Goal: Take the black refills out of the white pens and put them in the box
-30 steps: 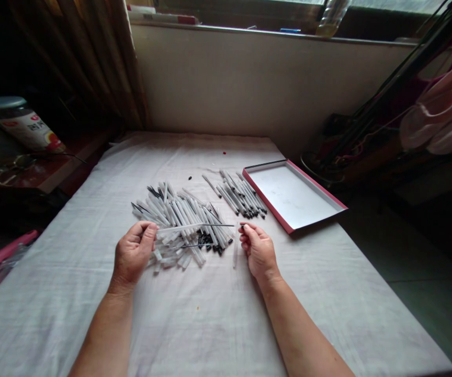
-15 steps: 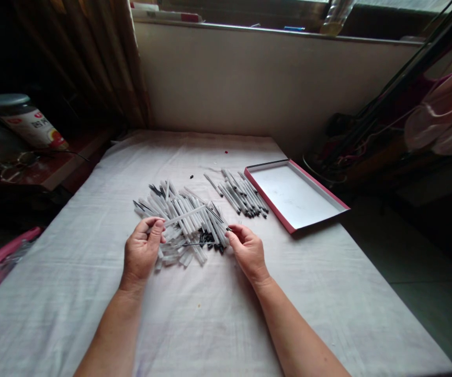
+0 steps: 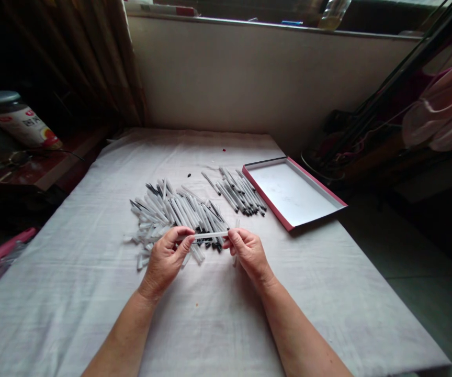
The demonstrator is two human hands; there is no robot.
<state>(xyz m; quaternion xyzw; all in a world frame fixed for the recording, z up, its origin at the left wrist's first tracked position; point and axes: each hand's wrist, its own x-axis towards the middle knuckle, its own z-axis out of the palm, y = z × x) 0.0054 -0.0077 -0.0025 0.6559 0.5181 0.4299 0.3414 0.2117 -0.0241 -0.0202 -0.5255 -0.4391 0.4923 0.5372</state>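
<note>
My left hand (image 3: 171, 251) pinches a translucent white pen barrel (image 3: 211, 235) between thumb and fingers, held level above the pile. At its other end, my right hand (image 3: 247, 254) is closed with thumb and forefinger on the dark-tipped end of a pen refill, mostly hidden by the fingers. A thin dark line runs just under the barrel. Behind and beneath the hands lies a loose heap of pen barrels (image 3: 182, 209) mixed with dark refills. Small black pen parts (image 3: 216, 246) show under the held barrel.
Right of the heap lies a group of black-ended pens (image 3: 241, 193), beside a shallow red-edged white box lid (image 3: 294, 193). A black bit (image 3: 189, 175) and a red bit (image 3: 224, 150) lie farther back on the cloth-covered table (image 3: 226, 324). A labelled jar (image 3: 22, 120) stands left.
My left hand has moved right and brought the barrel level, its end now at my right fingertips. Earlier the barrel slanted upward, apart from my right hand. The view has shifted slightly.
</note>
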